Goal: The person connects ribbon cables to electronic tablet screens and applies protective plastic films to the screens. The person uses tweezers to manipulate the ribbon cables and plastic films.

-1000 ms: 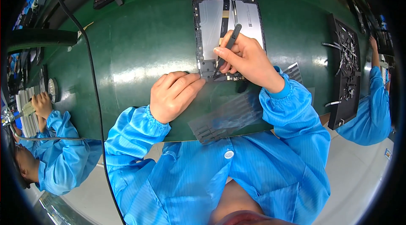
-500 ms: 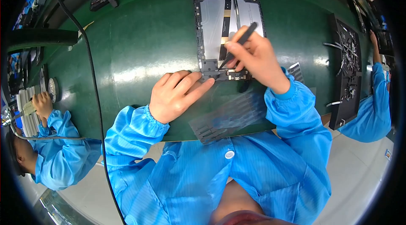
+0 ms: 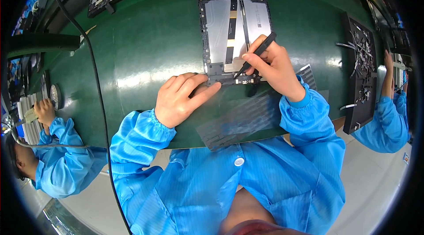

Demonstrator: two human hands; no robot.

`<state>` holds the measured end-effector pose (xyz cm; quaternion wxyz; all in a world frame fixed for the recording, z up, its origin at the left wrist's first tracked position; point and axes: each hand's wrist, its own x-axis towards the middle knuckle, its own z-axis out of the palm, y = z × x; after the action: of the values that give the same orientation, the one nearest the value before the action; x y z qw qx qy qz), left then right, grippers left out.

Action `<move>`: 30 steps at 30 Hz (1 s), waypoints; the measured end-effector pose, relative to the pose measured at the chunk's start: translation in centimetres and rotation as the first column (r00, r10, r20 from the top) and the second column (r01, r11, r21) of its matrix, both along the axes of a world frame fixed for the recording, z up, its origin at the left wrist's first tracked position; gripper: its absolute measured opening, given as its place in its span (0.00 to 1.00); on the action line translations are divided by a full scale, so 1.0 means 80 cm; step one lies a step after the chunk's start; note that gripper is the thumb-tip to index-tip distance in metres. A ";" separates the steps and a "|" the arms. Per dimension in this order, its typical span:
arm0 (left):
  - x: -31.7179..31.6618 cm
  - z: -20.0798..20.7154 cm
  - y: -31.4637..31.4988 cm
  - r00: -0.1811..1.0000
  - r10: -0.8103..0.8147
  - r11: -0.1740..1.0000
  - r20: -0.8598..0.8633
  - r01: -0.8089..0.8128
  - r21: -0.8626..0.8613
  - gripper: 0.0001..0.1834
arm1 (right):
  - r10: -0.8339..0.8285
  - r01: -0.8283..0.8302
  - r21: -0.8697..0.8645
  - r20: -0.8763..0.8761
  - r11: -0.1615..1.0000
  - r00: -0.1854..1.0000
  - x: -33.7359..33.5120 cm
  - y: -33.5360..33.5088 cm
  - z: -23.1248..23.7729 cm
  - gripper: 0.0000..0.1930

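An opened tablet [image 3: 258, 14] lies on the bench in front of me, its grey metal inside showing and a dark ribbon cable [image 3: 231, 27] running down its middle. My left hand [image 3: 179, 100] holds its lower left corner, thumb at the near edge and fingers along the side. In my right hand [image 3: 276, 67] are slim black tweezers [image 3: 263, 45], gripped like a pen. Their tip touches or hovers just above the small circuit board [image 3: 245, 81] at the tablet's near end. My right fingers partly cover the lower right of the tablet.
A clear sheet with dark strips [image 3: 238, 122] lies at the near bench edge. To the right stands a black tray [image 3: 352, 115] of small parts. A black cable [image 3: 98, 80] hangs down on the left. Co-workers' arms show at left [image 3: 66, 146] and right [image 3: 384, 124].
My right hand and the tweezers have shifted slightly right and nearer, moving the tip across to the small board. My left hand stays at the tablet's corner. The view has shifted a little.
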<state>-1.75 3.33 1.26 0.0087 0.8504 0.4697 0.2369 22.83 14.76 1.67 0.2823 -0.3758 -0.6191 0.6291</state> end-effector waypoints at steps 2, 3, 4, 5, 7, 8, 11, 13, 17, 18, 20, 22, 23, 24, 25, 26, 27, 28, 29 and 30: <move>0.000 -0.002 0.000 1.000 -0.004 1.000 0.000 0.004 0.000 0.24 | 0.001 0.000 0.014 -0.023 1.000 1.000 0.000 -0.001 -0.001 0.09; 0.001 -0.006 -0.001 1.000 -0.006 1.000 -0.002 0.006 0.012 0.25 | 0.000 0.001 0.015 -0.024 1.000 1.000 0.000 -0.001 -0.001 0.09; 0.001 -0.009 -0.001 1.000 -0.007 1.000 -0.003 0.008 0.025 0.26 | -0.004 0.004 0.025 -0.015 1.000 1.000 0.001 -0.002 -0.002 0.09; 0.002 -0.009 -0.001 1.000 -0.008 1.000 -0.004 0.008 0.025 0.26 | -0.008 0.008 0.036 -0.007 0.999 1.000 0.001 -0.002 -0.003 0.09; 0.005 -0.009 -0.004 0.999 -0.006 1.000 -0.049 0.007 0.025 0.27 | -0.009 0.009 0.042 0.002 0.999 1.000 0.002 -0.004 -0.002 0.09; 0.007 -0.009 -0.004 0.999 -0.007 1.000 -0.049 0.009 0.024 0.27 | -0.009 0.009 0.049 0.013 0.999 1.000 0.002 -0.005 -0.001 0.10; 0.011 -0.011 -0.006 0.996 0.007 0.999 -0.090 -0.003 0.038 0.28 | -0.005 0.003 0.063 0.020 0.998 1.000 0.004 -0.007 -0.002 0.10; 0.013 -0.012 -0.007 0.992 0.015 0.999 -0.124 -0.010 0.047 0.29 | -0.004 0.002 0.065 0.028 0.998 1.000 0.005 -0.008 -0.001 0.10; 0.016 -0.012 -0.009 0.991 0.027 0.998 -0.132 -0.020 0.055 0.29 | -0.001 -0.002 0.093 0.029 0.996 1.000 0.006 -0.008 -0.004 0.10; 0.017 -0.013 -0.009 0.990 0.028 0.997 -0.141 -0.017 0.075 0.29 | -0.003 0.000 0.093 0.026 0.996 1.000 0.007 -0.009 -0.004 0.10; 0.018 -0.014 -0.009 0.988 0.025 0.996 -0.150 -0.011 0.093 0.29 | -0.007 0.003 0.112 0.033 0.994 0.999 0.008 -0.009 -0.005 0.10; 0.021 -0.016 -0.010 0.988 0.048 0.996 -0.149 -0.035 0.085 0.29 | 0.018 -0.027 0.122 0.080 0.992 0.997 0.011 -0.007 -0.003 0.08; 0.024 -0.015 -0.011 0.988 0.043 0.996 -0.150 -0.031 0.083 0.29 | 0.043 -0.060 0.131 0.127 0.990 0.991 0.012 -0.006 -0.003 0.07; 0.027 -0.013 -0.012 0.988 0.062 0.996 -0.138 -0.052 0.077 0.29 | 0.039 -0.056 0.130 0.126 0.990 0.991 0.011 -0.007 -0.007 0.07; 0.031 -0.012 -0.012 0.989 0.082 0.995 -0.127 -0.074 0.071 0.29 | 0.011 -0.024 0.160 0.084 0.987 0.996 0.010 -0.008 -0.012 0.08; 0.036 -0.011 -0.011 0.989 0.079 0.995 -0.128 -0.070 0.070 0.29 | -0.016 0.008 0.189 0.041 0.982 0.999 0.010 -0.009 -0.014 0.09; 0.041 -0.010 -0.009 0.991 0.073 0.997 -0.112 -0.070 0.037 0.29 | -0.019 0.011 0.189 0.040 0.982 0.999 0.010 -0.009 -0.014 0.09; 0.045 -0.009 -0.007 0.993 0.069 0.998 -0.096 -0.069 0.004 0.29 | -0.024 0.016 0.190 0.038 0.982 0.999 0.011 -0.009 -0.014 0.09; 0.047 -0.008 -0.005 0.993 0.069 0.998 -0.096 -0.068 0.007 0.29 | -0.027 0.019 0.193 0.036 0.981 0.999 0.013 -0.009 -0.014 0.09; 0.049 -0.006 -0.003 0.994 0.063 0.998 -0.093 -0.064 -0.008 0.29 | -0.028 0.020 0.196 0.036 0.980 0.999 0.014 -0.009 -0.015 0.09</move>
<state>2.17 3.08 0.77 -0.0159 0.8451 0.4974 0.1951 23.91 14.02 0.51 0.3133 -0.3657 -0.6786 0.5546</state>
